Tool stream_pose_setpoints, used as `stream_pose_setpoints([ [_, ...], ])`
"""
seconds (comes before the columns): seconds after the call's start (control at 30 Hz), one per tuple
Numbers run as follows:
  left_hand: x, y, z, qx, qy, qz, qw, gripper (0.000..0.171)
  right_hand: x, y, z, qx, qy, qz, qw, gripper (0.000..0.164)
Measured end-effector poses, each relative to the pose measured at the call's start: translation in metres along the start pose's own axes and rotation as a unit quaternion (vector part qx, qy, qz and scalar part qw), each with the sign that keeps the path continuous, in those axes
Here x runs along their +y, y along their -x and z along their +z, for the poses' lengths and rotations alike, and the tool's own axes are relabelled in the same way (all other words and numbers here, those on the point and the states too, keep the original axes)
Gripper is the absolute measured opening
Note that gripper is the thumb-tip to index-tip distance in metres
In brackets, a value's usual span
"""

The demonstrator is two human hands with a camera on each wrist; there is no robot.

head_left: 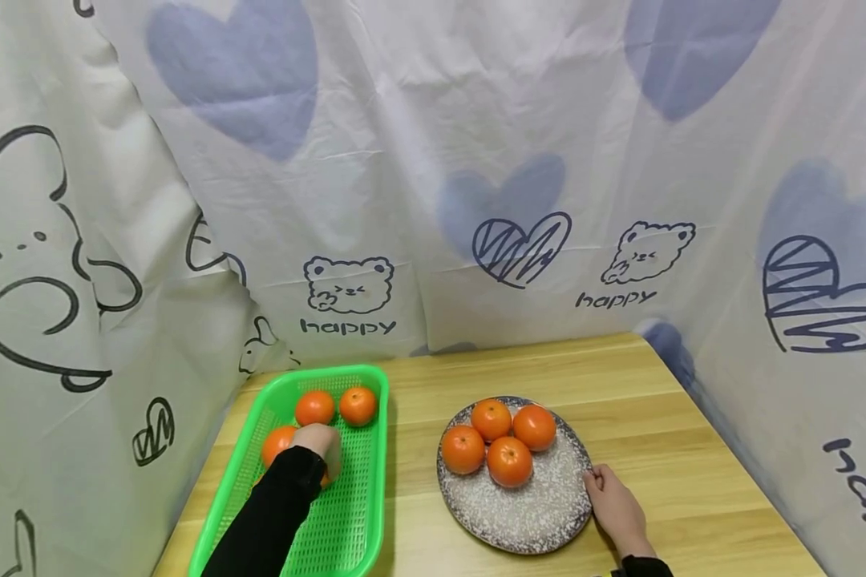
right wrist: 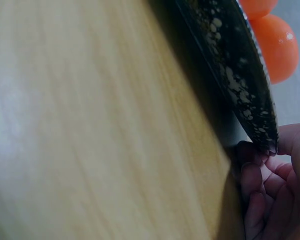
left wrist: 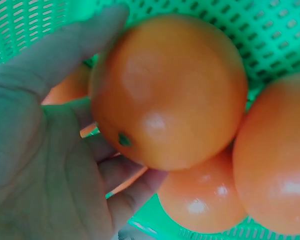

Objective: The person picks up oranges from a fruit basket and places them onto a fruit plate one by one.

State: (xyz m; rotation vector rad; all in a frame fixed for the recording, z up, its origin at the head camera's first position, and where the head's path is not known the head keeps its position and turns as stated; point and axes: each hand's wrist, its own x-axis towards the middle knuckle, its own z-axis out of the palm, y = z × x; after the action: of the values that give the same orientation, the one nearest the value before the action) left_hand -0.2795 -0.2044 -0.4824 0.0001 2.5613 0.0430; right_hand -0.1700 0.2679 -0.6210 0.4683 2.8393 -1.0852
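Note:
My left hand (head_left: 323, 449) reaches down into a green plastic basket (head_left: 381, 489). In the left wrist view its thumb and fingers curl round one side of an orange (left wrist: 175, 95), which has a small green stem spot. Other oranges (left wrist: 275, 155) lie close beside and beneath that one. On the right, my right hand (head_left: 618, 506) pinches the rim of a round speckled plate (head_left: 527, 517), thumb above and fingers below, as the right wrist view shows. Several oranges (head_left: 510, 462) sit together on the plate's far left part.
Two oranges (head_left: 314, 408) rest at the basket's far end, and another orange (head_left: 277, 443) lies left of my left hand. Basket and plate stand on a wooden table (head_left: 418, 433), with a strip of tabletop between them. A printed cloth (head_left: 418, 160) hangs behind and at both sides.

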Motion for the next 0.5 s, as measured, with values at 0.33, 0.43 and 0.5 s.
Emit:
stream_pose_setpoints([
  [0.33,0.004,0.002,-0.002,-0.01,-0.043,0.05,0.9978,0.031,-0.003,0.001,-0.001,0.0,0.002,0.001,1.0,0.034],
  [0.43,0.01,-0.001,-0.012,-0.004,-0.011,0.06,0.9981,0.029,-0.003,0.002,-0.001,-0.001,0.0,0.003,1.0,0.032],
  [0.5,0.017,0.002,-0.025,0.018,-0.008,0.075,0.997,0.025,-0.003,0.002,-0.001,-0.001,-0.001,0.003,1.0,0.032],
])
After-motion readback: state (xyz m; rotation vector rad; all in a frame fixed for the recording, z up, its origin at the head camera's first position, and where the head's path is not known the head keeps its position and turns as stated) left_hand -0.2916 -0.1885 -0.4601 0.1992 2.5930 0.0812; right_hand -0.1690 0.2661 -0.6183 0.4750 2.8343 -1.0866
